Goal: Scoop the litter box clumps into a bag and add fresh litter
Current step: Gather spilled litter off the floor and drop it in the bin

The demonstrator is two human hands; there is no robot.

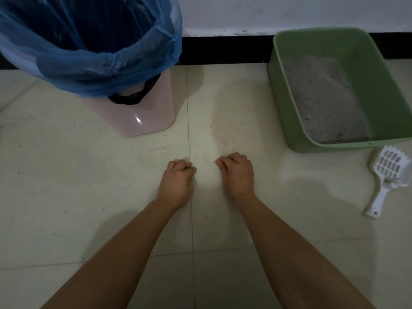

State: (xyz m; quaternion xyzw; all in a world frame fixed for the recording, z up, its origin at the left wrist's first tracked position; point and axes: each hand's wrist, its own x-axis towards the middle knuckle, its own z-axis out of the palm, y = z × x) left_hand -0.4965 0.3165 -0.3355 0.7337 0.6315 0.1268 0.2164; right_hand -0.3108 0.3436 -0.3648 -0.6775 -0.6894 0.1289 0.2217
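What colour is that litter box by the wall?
The litter box is pale green, clearest in the head view.

We stretch our bare left forearm (124, 248) and right forearm (294, 241) forward, angled slightly inward, so our grips sit near each other but apart. Our left grip (176, 181) shows its back, fingers curled under, thumb against them. Our right grip (237, 175) is likewise folded in, holding nothing we can see.

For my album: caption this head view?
Left hand and right hand, curled and empty, between bin bag, litter box and scoop.
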